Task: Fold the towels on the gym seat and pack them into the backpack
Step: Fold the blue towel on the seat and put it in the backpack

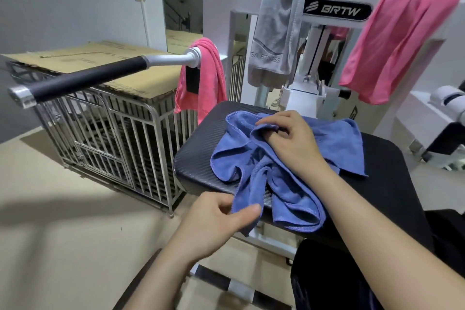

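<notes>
A crumpled blue towel [284, 171] lies on the black padded gym seat [382, 184]. My right hand [289, 138] rests on its upper middle, fingers curled round a fold of the cloth. My left hand [221, 219] pinches the towel's near corner, which hangs over the seat's front edge. Two pink towels hang on the machine, one [203, 78] over the left handle joint and one [392, 43] at the right. A grey towel [274, 33] is draped over the white frame. A dark object [327, 279], perhaps the backpack, shows at the bottom right.
A black-gripped handle bar [83, 78] juts out to the left at chest height. A steel wire cage [113, 138] topped with cardboard stands on the floor at left. The white machine frame [337, 10] rises behind the seat.
</notes>
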A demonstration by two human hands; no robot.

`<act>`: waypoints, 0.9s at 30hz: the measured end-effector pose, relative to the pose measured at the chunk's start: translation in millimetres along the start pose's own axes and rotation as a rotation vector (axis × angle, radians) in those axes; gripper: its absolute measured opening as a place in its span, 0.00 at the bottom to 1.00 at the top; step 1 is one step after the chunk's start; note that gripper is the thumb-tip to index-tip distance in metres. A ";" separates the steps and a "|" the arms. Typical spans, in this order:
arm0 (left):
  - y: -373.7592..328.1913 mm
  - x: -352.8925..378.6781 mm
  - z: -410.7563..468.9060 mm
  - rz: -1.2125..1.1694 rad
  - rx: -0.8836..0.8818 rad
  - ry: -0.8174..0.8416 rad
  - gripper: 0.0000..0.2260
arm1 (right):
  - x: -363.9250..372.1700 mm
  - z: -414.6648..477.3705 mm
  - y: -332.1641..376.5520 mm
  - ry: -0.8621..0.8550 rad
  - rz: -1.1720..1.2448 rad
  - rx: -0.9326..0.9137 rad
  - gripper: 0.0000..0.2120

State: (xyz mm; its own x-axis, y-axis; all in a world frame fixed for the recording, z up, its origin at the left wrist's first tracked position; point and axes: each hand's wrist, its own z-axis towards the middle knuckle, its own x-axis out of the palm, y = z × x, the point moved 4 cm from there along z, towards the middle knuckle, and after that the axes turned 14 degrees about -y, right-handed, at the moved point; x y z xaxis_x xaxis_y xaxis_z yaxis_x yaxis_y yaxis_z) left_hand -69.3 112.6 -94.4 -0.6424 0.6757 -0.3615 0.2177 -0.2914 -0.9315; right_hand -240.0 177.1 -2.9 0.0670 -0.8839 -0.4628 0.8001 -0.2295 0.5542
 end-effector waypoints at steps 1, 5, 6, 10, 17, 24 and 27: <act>-2.0 0.4 -0.9 -0.077 0.008 -0.028 0.25 | -2.6 -1.8 0.8 -0.064 -0.085 -0.072 0.13; -19.2 -11.3 8.8 -0.582 -0.082 -0.231 0.07 | -23.8 3.0 9.7 -0.173 -0.296 -0.175 0.12; -24.4 -16.1 13.5 -0.752 -0.130 -0.269 0.03 | -28.8 5.0 13.0 -0.100 -0.202 -0.057 0.11; -51.8 -27.0 41.2 -1.125 -0.109 -0.347 0.05 | -38.8 4.6 26.5 0.238 0.323 0.329 0.11; -118.4 -16.1 84.7 -1.210 -0.069 -0.140 0.05 | -54.1 24.7 57.9 0.173 0.132 0.019 0.07; -192.9 -31.3 89.2 -0.951 0.191 -0.121 0.08 | -83.8 72.8 95.9 -0.207 0.125 -0.148 0.09; -211.7 -39.6 82.7 -0.876 0.246 -0.143 0.08 | -84.6 80.3 105.7 -0.077 0.470 0.162 0.05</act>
State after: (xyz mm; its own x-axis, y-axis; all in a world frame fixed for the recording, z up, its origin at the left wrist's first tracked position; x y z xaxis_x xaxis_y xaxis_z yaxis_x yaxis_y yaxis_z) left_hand -150.7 91.5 120.4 -0.5926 0.6375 0.4923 -0.5411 0.1377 -0.8296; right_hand -208.9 195.0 150.4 0.3494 -0.9328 -0.0882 0.5904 0.1461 0.7938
